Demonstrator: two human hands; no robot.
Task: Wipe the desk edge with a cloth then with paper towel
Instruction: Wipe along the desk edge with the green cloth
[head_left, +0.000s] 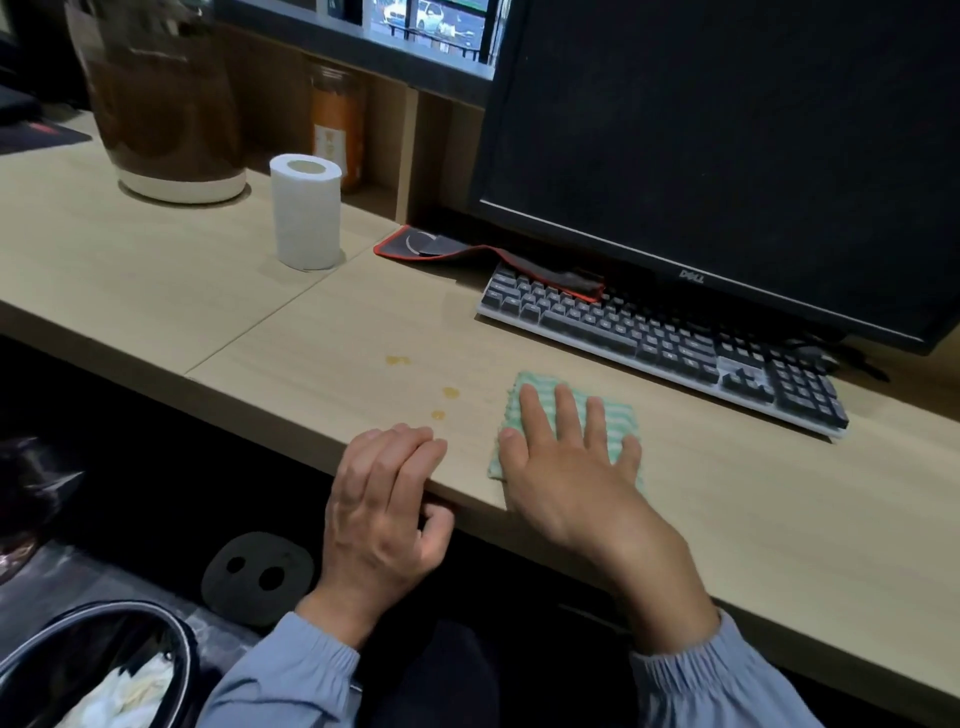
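Under right hand: cloth (615, 415), green-white striped, lying flat on desk (779, 519) top, its near side reaching the desk edge (483, 512).
Bin (31, 660): down-left of left hand, below desk level; black liner; crumpled white paper (130, 691) inside.
Pot (166, 104): far beyond-left of both hands, brown, on white saucer; contents blurred, can't tell.
Jar (337, 130): in shelf cubby well beyond left hand; orange inside, pale label; blurred.
Right hand (566, 473): palm down on cloth, fingers straight and spread, pressing it flat; nothing curled round it. Wrist crosses desk edge, blue sleeve at forearm.
Left hand (384, 509): just left of cloth hand, apart from cloth. Fingers bent over desk top, thumb on front face below, so it grips desk edge. Blue sleeve too.
Spots (451, 393): three yellowish drops on desk top, just left of cloth, just beyond left fingertips; cloth not on them.
Paper roll (306, 213): upright on desk, well beyond left hand, no hand on it.
Keyboard (660, 343): just beyond right fingertips, apart from cloth, below monitor (727, 156).
Mouse pad (441, 244): black with red trim, beyond-left of cloth hand, one end draped on keyboard's far-left corner.
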